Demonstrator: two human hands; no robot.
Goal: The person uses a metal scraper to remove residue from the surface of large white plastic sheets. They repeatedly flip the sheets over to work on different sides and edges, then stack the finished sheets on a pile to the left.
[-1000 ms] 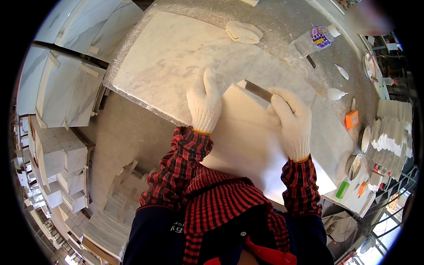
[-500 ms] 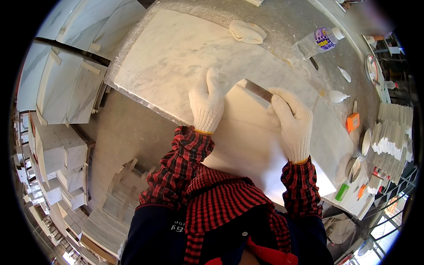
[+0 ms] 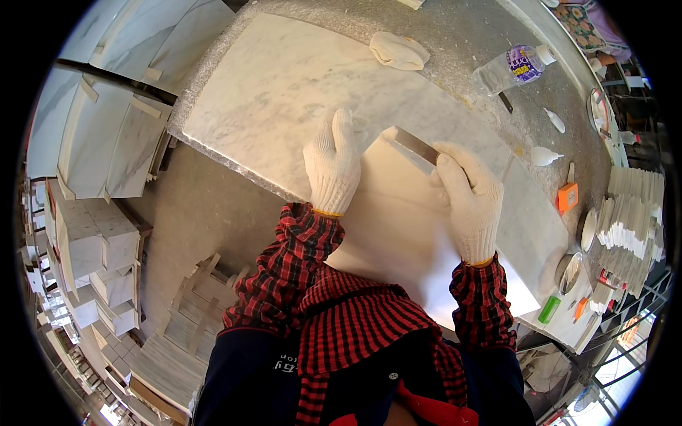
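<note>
A pale stone slab [image 3: 398, 206] stands in front of me, its upper corner pointing away from my body. My left hand [image 3: 332, 165], in a white knit glove, grips its left edge with one digit stretched upward; the other fingers are mostly hidden. On the right, my gloved right hand [image 3: 470, 195] is closed round one end of a flat grey-brown bar [image 3: 417, 145]. The bar lies along the slab's upper edge near that corner. Beneath and beyond both hands spreads a larger veined marble slab [image 3: 277, 92] on the worktable.
A folded white cloth [image 3: 399, 51], a clear bottle [image 3: 508, 69] and small white squeeze bottles [image 3: 545, 156] lie beyond the slab. Rightward are an orange box [image 3: 567, 197], a green block [image 3: 549, 309] and stacked strips [image 3: 632, 220]. Marble panels [image 3: 106, 135] stand left; another person [image 3: 593, 28] is at far right.
My right hand and the bar have shifted very slightly along the slab's edge. My left hand stays put. At the upper right, a blurred shape has given way to a person's patterned clothing.
</note>
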